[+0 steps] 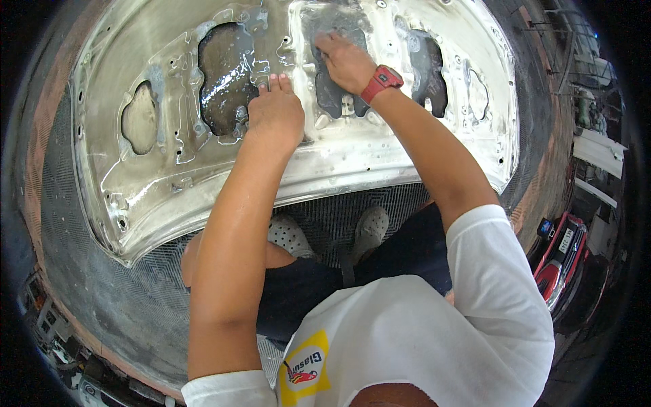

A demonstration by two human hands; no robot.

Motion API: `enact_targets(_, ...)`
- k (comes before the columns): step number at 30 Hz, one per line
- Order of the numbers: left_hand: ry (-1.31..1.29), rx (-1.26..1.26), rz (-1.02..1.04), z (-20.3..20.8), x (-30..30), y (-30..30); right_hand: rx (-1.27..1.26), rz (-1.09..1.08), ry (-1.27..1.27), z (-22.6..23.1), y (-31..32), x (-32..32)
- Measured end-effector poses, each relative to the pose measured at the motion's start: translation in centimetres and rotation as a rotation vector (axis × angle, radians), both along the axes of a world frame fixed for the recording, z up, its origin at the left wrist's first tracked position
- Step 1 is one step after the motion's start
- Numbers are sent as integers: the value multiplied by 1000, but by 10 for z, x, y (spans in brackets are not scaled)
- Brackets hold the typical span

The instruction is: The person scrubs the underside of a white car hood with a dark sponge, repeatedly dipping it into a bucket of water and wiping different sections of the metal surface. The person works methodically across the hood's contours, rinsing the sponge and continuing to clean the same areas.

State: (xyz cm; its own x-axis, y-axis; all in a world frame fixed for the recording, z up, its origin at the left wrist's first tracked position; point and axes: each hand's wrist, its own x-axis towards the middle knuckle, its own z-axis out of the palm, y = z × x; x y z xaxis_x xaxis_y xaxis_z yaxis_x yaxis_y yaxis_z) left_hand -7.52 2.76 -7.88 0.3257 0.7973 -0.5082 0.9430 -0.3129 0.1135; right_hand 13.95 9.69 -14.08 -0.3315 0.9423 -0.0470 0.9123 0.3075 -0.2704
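A large car hood panel (352, 159) lies with its ribbed, cut-out underside facing up, whitish with bare grey patches. My left hand (277, 112) rests palm down on it beside a big dark opening, fingers lying flat and slightly apart; the hand is open. Farther right and up, my right hand (347, 62), with a red watch (382, 83) at the wrist, bends over a grey recess (330, 91). Its fingertips are smeared by motion, and I cannot make out whether anything lies under them. Water glistens around the left opening (227, 78).
Patterned dark matting (135, 292) surrounds the panel. My shoes (369, 230) stand close to its near edge. On the right are a red car part (559, 258), white panels (600, 152) and assorted parts. Dark equipment (68, 359) sits at lower left.
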Motion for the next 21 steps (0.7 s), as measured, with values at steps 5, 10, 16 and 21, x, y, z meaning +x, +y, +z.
enact_targets(5,11,-40,9,1,-1,4,150,260,-84,-7,5,34)
enact_targets(10,23,-44,1,2,3,3,56,160,-192,3,-6,10)
enact_targets(16,52,-57,11,6,-6,5,-142,22,-310,27,-3,14)
enact_targets(21,41,-135,-13,49,7,14,25,-108,-314,-4,-58,-5)
